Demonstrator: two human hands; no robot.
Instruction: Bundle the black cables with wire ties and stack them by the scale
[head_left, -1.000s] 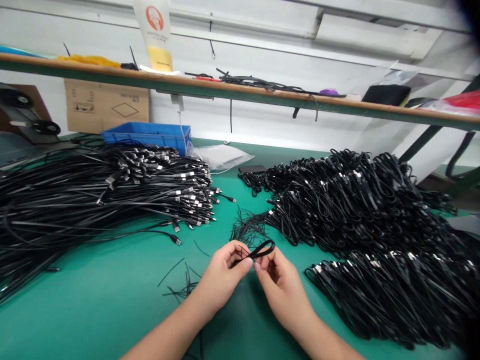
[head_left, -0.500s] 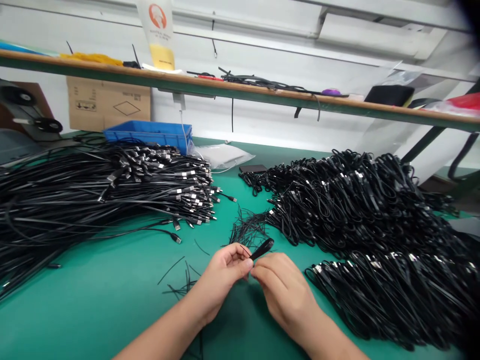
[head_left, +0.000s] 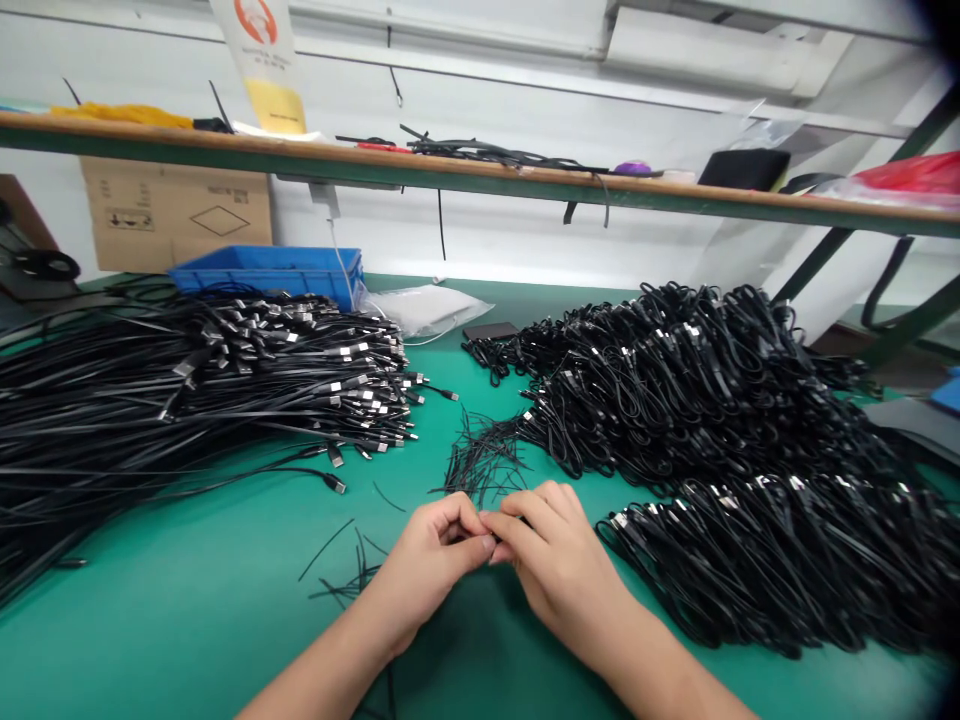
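My left hand [head_left: 442,550] and my right hand [head_left: 551,550] meet at the fingertips above the green tabletop [head_left: 217,590]. Each is closed in a pinch. Between the fingertips only a tiny dark bit shows; the rest of what they hold is hidden by the fingers. Just beyond them lies a heap of thin black ties [head_left: 484,455]. A few more ties [head_left: 349,580] are scattered left of my left hand. To the right of my right hand sits a row of coiled black cables [head_left: 750,560].
Straight black USB cables [head_left: 225,390] are piled at left, a larger pile of coiled cables [head_left: 675,380] at right. Behind are a blue bin [head_left: 262,268], a plastic bag [head_left: 427,308] and a cardboard box [head_left: 176,215]. A shelf [head_left: 480,178] crosses above.
The folded black cable loop that stuck up between my hands is now out of sight. My right hand has turned and moved up against my left fingertips. The view has shifted slightly right.
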